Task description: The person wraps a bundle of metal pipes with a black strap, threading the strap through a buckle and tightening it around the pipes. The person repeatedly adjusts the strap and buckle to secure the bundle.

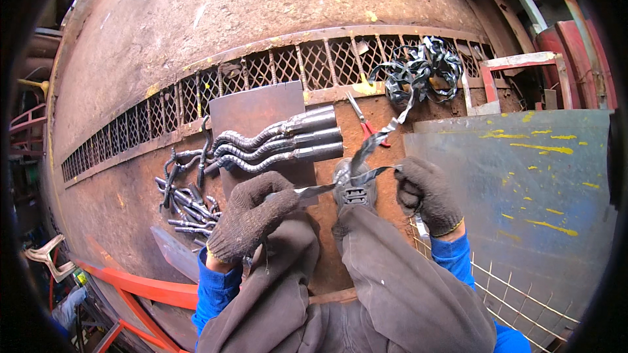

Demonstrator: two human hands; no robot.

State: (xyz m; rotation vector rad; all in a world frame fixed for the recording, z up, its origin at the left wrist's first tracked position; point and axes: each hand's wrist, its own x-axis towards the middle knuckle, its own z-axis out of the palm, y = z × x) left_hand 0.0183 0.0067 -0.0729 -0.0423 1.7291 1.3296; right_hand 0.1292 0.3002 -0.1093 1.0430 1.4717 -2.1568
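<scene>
My gloved left hand (pixel 252 217) is closed on one end of a shiny grey strip (pixel 316 190), in front of my left knee. To the right, my gloved right hand (pixel 428 196) pinches another stretch of grey strip between thumb and fingers. The strip crosses above my shoe (pixel 355 189) and runs up to a tangled heap of the same strip (pixel 425 78). Red-handled pliers (pixel 374 132) lie open on the ground beside it. Left of them, several dark metal tubes (pixel 319 136) with wavy, wrapped ends rest side by side on a flat metal plate (pixel 258 103).
Short wrapped rods (pixel 193 212) lie piled left of my left hand. A mesh-filled grating (pixel 255 68) curves across the ground ahead. A grey sheet (pixel 523 176) with yellow marks lies at right, near a wire grid (pixel 517 301). Red frame bars (pixel 150 287) stand at lower left.
</scene>
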